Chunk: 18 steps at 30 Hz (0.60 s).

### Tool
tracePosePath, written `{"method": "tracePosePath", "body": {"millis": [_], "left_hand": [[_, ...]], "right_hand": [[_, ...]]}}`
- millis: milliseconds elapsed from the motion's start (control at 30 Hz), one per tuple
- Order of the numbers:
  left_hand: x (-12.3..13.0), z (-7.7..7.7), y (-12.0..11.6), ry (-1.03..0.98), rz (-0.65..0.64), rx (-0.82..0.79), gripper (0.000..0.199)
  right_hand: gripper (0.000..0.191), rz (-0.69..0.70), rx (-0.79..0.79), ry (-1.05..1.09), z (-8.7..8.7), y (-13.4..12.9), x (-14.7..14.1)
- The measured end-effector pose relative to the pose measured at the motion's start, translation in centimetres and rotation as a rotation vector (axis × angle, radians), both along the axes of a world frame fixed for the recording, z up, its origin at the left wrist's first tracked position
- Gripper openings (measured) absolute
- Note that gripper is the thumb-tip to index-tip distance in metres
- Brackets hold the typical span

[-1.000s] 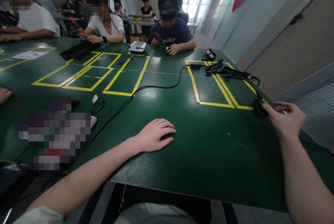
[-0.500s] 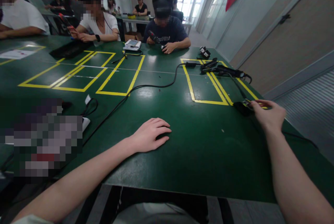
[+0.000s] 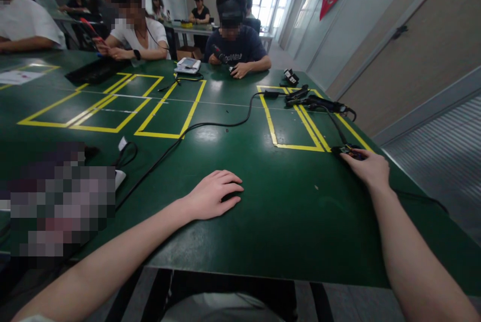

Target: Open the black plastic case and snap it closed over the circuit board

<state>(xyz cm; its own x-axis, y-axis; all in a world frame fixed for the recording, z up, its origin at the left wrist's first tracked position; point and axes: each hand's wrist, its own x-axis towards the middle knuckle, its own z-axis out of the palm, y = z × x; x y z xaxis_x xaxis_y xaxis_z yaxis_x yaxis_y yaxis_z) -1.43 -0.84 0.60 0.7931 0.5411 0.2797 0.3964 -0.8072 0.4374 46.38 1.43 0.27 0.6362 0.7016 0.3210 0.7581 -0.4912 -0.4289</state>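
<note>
My left hand [image 3: 216, 194] lies palm down on the green table, fingers loosely spread and nothing in them. Over by the table's right edge, my right hand [image 3: 370, 168] has its thumb and fingers around a small black device [image 3: 349, 151] with what look like exposed electronic parts. The fingers partly cover it, and its exact kind is unclear. A dark cable [image 3: 337, 124] runs from the device back to a jumble of black equipment [image 3: 317, 101] behind it.
Yellow tape [image 3: 298, 148] marks rectangles on the green table [image 3: 278, 222]. A long black cord [image 3: 165, 151] crosses it. Blurred-out items [image 3: 67, 202] lie at the left. Across sit co-workers; near them are a white device [image 3: 187, 65] and a black tray [image 3: 93, 70].
My right hand has turned and shifted its grip on the black device; the thumb now lies along its near side and more of its parts show. My left hand stays put.
</note>
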Motion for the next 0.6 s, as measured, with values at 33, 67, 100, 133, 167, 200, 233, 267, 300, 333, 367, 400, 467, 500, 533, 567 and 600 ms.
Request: {"method": "tracePosePath", "body": {"millis": [33, 67, 100, 133, 167, 200, 233, 267, 300, 333, 367, 400, 467, 500, 533, 567, 600], "left_hand": [[0.0, 0.0, 0.0, 0.0, 0.001, 0.001, 0.022], [0.0, 0.0, 0.0, 0.001, 0.0, 0.002, 0.022], [0.1, 0.0, 0.0, 0.001, -0.001, 0.003, 0.022], [0.1, 0.0, 0.0, 0.001, -0.003, 0.004, 0.021], [0.1, -0.1, 0.1, 0.002, -0.002, 0.004, 0.021], [0.1, -0.1, 0.1, 0.003, 0.0, 0.004, 0.021], [0.2, -0.1, 0.1, 0.002, 0.002, 0.003, 0.022], [0.2, -0.1, 0.1, -0.004, 0.006, 0.003, 0.023], [0.2, -0.1, 0.1, -0.013, 0.009, 0.002, 0.024], [0.2, -0.1, 0.1, -0.027, 0.011, 0.004, 0.027], [0.2, -0.1, 0.0, -0.046, 0.016, 0.012, 0.029], [0.2, -0.1, 0.0, -0.069, 0.023, 0.025, 0.032], [0.2, 0.0, -0.1, -0.119, 0.04, 0.057, 0.037], [0.2, 0.0, -0.1, -0.14, 0.042, 0.067, 0.039], [0.2, 0.0, -0.1, -0.155, 0.038, 0.07, 0.04], [0.2, 0.0, -0.1, -0.159, 0.029, 0.064, 0.041], [0.2, 0.0, -0.1, -0.151, 0.02, 0.051, 0.042]], "right_hand": [[0.028, -0.019, -0.024, 0.014, -0.1, 0.1, -0.2], [0.029, -0.03, -0.04, 0.035, -0.1, 0.2, -0.6], [0.03, -0.017, -0.047, 0.054, -0.2, 0.4, -1.2], [0.032, 0.044, -0.035, 0.057, -0.3, 0.5, -2.0], [0.033, 0.127, -0.025, 0.057, -0.3, 0.6, -3.2], [0.034, 0.231, -0.02, 0.055, -0.4, 0.6, -4.7], [0.035, 0.353, -0.016, 0.058, -0.5, 0.5, -6.4], [0.034, 0.487, -0.009, 0.066, -0.5, 0.4, -8.4], [0.033, 0.631, 0.006, 0.076, -0.5, 0.1, -10.5], [0.032, 0.792, 0.02, 0.091, -0.4, -0.3, -12.7], [0.03, 0.955, 0.014, 0.103, -0.3, -0.9, -14.7], [0.028, 1.098, -0.003, 0.108, -0.2, -1.5, -16.7], [0.029, 1.336, -0.028, 0.115, 0.2, -2.9, -19.6], [0.03, 1.42, -0.035, 0.107, 0.3, -3.6, -20.6], [0.03, 1.476, -0.044, 0.094, 0.4, -4.2, -21.2], [0.029, 1.512, -0.042, 0.079, 0.5, -4.6, -21.6], [0.029, 1.531, -0.031, 0.061, 0.5, -4.9, -21.6]]}}
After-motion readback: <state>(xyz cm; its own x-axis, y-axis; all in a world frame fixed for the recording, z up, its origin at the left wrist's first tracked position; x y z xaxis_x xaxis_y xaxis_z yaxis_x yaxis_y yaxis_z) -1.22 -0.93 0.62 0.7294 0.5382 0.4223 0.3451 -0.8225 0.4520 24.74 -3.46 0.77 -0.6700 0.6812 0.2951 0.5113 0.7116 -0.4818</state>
